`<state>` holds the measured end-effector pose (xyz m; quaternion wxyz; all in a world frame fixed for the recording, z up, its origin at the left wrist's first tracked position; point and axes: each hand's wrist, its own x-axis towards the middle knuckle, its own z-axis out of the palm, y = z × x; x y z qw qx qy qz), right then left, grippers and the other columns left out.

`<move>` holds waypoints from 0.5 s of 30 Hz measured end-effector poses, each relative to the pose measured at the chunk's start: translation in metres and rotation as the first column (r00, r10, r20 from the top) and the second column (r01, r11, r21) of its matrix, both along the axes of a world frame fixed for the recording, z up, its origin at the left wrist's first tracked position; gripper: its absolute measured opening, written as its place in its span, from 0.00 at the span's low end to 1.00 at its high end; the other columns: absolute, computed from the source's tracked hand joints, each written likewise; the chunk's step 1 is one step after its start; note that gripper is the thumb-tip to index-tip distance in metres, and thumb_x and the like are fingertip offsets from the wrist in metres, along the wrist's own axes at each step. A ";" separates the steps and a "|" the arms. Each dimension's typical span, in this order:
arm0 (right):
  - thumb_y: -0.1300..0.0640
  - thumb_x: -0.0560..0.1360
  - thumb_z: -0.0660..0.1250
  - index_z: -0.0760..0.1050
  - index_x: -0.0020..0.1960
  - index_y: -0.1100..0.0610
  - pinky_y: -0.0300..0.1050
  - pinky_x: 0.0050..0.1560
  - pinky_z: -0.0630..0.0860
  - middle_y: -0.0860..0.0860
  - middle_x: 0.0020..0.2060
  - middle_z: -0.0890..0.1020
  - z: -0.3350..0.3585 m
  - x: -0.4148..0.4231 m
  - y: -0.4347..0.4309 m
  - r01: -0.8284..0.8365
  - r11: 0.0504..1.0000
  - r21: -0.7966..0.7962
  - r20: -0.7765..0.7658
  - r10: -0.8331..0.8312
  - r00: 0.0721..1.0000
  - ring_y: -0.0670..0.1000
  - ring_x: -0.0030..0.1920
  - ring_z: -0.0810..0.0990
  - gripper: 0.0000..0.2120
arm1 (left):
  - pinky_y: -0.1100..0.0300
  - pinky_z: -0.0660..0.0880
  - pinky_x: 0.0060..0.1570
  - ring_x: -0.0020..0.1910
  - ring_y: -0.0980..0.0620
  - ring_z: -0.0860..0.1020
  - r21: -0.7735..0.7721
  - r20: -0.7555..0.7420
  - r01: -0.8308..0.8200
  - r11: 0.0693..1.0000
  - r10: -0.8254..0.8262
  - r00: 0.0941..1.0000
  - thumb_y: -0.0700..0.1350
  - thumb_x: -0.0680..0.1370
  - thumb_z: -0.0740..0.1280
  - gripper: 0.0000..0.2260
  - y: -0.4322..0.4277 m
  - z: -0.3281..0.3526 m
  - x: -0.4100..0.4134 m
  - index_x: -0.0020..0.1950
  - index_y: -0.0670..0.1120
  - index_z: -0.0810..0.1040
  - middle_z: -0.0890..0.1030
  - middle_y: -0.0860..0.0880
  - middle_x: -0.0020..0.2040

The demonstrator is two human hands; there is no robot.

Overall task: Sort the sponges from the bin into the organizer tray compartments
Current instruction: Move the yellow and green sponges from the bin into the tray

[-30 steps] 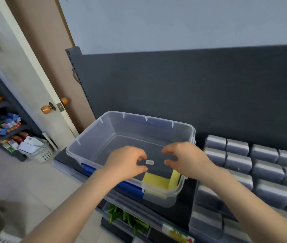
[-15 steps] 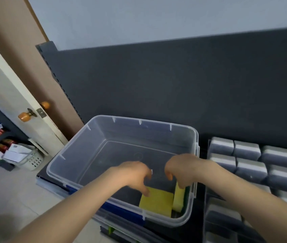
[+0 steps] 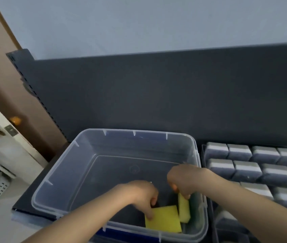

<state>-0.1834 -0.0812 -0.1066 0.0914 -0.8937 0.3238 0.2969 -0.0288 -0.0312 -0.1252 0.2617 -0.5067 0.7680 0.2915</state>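
Picking step: inside the bin (image 3: 55, 181), left hand (image 3: 141, 194) fingers press the flat sponge (image 3: 163, 219); right hand (image 3: 184, 181) pinches the upright sponge (image 3: 184, 208); next, lift both to the tray (image 3: 207, 172) beside the bin.

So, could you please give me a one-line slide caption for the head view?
Both hands reach into the clear bin: left hand touches the flat yellow sponge, right hand grips the upright one.

You have two sponges (image 3: 163, 218) in the bin's (image 3: 55, 174) near right corner, with the filled organizer tray (image 3: 202, 149) just to its right.
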 end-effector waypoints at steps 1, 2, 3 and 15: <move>0.65 0.67 0.71 0.79 0.48 0.60 0.50 0.45 0.79 0.56 0.45 0.81 0.000 0.002 -0.001 0.021 1.000 0.001 0.036 -0.021 0.999 0.58 0.45 0.80 0.10 | 0.55 0.72 0.41 0.48 0.47 0.77 0.001 -0.027 -0.016 1.000 0.016 1.000 0.52 0.71 0.73 0.18 -0.001 0.001 0.004 0.58 0.47 0.76 0.79 0.47 0.53; 0.65 0.67 0.69 0.79 0.46 0.61 0.51 0.44 0.78 0.56 0.43 0.80 -0.001 0.004 -0.001 0.040 0.999 -0.001 0.071 -0.040 0.997 0.59 0.45 0.80 0.08 | 0.55 0.72 0.41 0.48 0.47 0.77 -0.001 -0.044 -0.026 1.000 0.026 0.999 0.51 0.71 0.73 0.19 -0.001 0.002 0.008 0.59 0.47 0.76 0.79 0.47 0.52; 0.65 0.68 0.67 0.79 0.45 0.61 0.51 0.43 0.77 0.56 0.42 0.79 -0.002 0.007 -0.002 0.057 0.998 -0.005 0.105 -0.056 0.993 0.59 0.44 0.79 0.06 | 0.56 0.72 0.41 0.46 0.48 0.77 -0.010 -0.055 -0.030 1.000 0.029 0.998 0.50 0.71 0.73 0.18 -0.002 0.003 0.014 0.59 0.47 0.77 0.79 0.48 0.50; 0.65 0.73 0.58 0.74 0.62 0.51 0.49 0.61 0.73 0.50 0.61 0.76 -0.009 0.037 -0.015 0.343 0.939 0.032 0.300 -0.336 0.893 0.54 0.62 0.74 0.20 | 0.56 0.73 0.43 0.48 0.49 0.77 -0.429 0.168 -0.102 0.898 0.190 0.967 0.64 0.65 0.72 0.24 -0.019 0.026 0.116 0.53 0.51 0.73 0.77 0.53 0.50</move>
